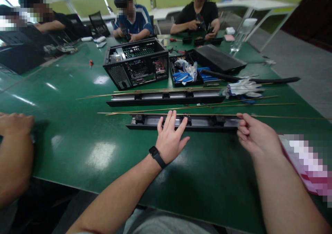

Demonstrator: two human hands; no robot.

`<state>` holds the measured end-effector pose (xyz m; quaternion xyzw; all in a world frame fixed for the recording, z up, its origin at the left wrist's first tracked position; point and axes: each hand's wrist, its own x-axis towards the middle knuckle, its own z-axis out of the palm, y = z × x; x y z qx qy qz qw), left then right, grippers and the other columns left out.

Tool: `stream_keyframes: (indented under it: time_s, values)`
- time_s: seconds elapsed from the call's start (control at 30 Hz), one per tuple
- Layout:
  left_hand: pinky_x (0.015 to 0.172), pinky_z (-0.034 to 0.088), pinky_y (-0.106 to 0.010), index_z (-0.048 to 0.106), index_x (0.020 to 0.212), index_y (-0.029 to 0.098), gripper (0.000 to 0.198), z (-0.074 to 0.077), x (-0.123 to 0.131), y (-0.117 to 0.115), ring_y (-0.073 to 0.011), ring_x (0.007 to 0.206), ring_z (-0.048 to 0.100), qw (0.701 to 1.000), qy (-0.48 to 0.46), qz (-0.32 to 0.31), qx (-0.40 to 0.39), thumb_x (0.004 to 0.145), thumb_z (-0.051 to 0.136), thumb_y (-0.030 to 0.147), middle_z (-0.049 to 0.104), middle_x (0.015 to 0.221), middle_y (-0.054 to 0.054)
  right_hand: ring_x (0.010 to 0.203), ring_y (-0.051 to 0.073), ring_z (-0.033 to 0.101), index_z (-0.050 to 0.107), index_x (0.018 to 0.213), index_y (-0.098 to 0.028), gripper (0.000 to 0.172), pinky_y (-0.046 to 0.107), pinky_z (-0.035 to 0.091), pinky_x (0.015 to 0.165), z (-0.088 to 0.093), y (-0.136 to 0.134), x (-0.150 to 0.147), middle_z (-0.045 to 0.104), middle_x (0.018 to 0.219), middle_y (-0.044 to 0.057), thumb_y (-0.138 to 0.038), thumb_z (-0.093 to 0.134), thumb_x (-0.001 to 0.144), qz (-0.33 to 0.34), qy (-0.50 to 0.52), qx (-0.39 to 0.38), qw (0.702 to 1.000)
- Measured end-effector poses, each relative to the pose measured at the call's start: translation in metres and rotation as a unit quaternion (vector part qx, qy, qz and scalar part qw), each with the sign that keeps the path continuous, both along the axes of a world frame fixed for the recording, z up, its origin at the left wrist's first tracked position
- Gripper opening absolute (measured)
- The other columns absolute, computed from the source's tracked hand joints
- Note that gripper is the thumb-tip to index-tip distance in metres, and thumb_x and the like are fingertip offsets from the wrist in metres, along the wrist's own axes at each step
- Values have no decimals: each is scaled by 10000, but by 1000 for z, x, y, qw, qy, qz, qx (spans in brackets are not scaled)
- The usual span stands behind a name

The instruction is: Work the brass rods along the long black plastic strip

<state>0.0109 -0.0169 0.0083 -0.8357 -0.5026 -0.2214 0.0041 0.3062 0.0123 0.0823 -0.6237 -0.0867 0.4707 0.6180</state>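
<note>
In the head view, a black channel-shaped rail (202, 119) with several dark blocks inside lies across the table in front of me. My left hand (170, 138), fingers spread and wearing a dark watch (157, 156), lies over the rail's middle. At the right end, my right hand (255, 133) has thumb and forefinger pinched on a thin brass-coloured rod (287, 116), which runs along the rail's far edge. The other fingers are curled in. Behind is a second black rail (160, 99), with more thin rods around it.
A computer case (140, 66) with its side off stands behind the rails. Gloves (245, 88) lie at right, near a black hose (280, 80). A bottle (241, 36) stands farther back. Co-workers sit across the table; another person's arm (15, 154) rests at left.
</note>
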Motion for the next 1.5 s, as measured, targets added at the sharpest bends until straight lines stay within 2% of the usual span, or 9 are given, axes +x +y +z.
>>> stream_keyframes:
  time_s: [0.17, 0.33, 0.53, 0.63, 0.73, 0.97, 1.13, 1.3, 1.5]
  values:
    - [1494, 391, -820, 660, 1852, 289, 776, 0, 0, 0, -510, 1910, 427, 1000, 0, 1, -2, 1126, 922, 366, 486, 2009, -285, 366, 22, 338, 715, 940, -177, 386, 164, 225, 296, -1, 1, 1, 500, 712, -85, -108, 570, 1290, -34, -10, 12, 999]
    - [1509, 365, -817, 645, 1867, 312, 794, -1, 0, 0, -510, 1921, 403, 1000, 3, 7, -10, 1125, 921, 366, 466, 2026, -267, 373, 27, 354, 743, 978, -168, 327, 166, 231, 297, -1, -1, 0, 516, 715, -83, -85, 609, 1264, 1, -6, 8, 1000]
    - [1502, 381, -815, 661, 1848, 314, 786, -1, 0, 0, -499, 1916, 417, 1000, -3, 8, -3, 1115, 938, 380, 474, 2021, -268, 373, 32, 348, 714, 976, -194, 344, 164, 230, 299, -7, 1, 8, 503, 707, -82, -104, 574, 1277, -25, -5, 15, 1000]
    - [1490, 398, -821, 666, 1843, 293, 774, -1, 0, 0, -503, 1908, 433, 1000, -4, 3, 0, 1121, 931, 379, 484, 2008, -289, 375, 44, 350, 736, 1015, -203, 267, 175, 236, 295, -11, 2, 12, 516, 720, -75, -166, 650, 1265, 4, 2, 9, 1000]
    - [1489, 400, -818, 664, 1847, 292, 774, 0, 0, 0, -505, 1906, 437, 1000, -4, 3, -1, 1123, 928, 372, 488, 2005, -293, 380, 43, 361, 758, 1033, -191, 223, 170, 245, 298, -13, 1, 11, 532, 727, -72, -130, 680, 1233, 26, -1, 9, 1000]
    - [1500, 380, -818, 655, 1857, 298, 806, -2, 0, -1, -515, 1909, 425, 1000, -7, 0, 1, 1106, 944, 349, 482, 2011, -283, 372, 34, 355, 741, 1005, -192, 248, 154, 240, 307, -15, 2, 13, 529, 716, -74, -183, 685, 1247, 0, -1, 20, 1000]
    - [1497, 386, -818, 655, 1859, 297, 800, 0, 0, -1, -517, 1909, 425, 1000, -4, 3, -1, 1112, 938, 352, 482, 2011, -284, 386, 38, 363, 748, 1031, -209, 161, 160, 252, 308, -20, 2, 16, 543, 734, -78, -208, 847, 1159, 27, -10, 21, 999]
    - [1492, 404, -812, 651, 1858, 298, 776, 3, 0, -1, -493, 1911, 433, 1000, 2, 3, -7, 1132, 915, 368, 483, 2011, -285, 385, 42, 357, 728, 1018, -214, 194, 166, 246, 306, -19, 3, 18, 521, 721, -83, -182, 744, 1209, -4, -15, 20, 1000]
    - [1499, 381, -826, 655, 1853, 300, 769, 2, 0, -1, -502, 1915, 420, 1000, 1, 4, -7, 1131, 910, 371, 489, 2010, -275, 387, 45, 368, 764, 1052, -210, 137, 157, 263, 313, -17, 1, 15, 544, 720, -76, -201, 807, 1183, 38, -4, 9, 999]
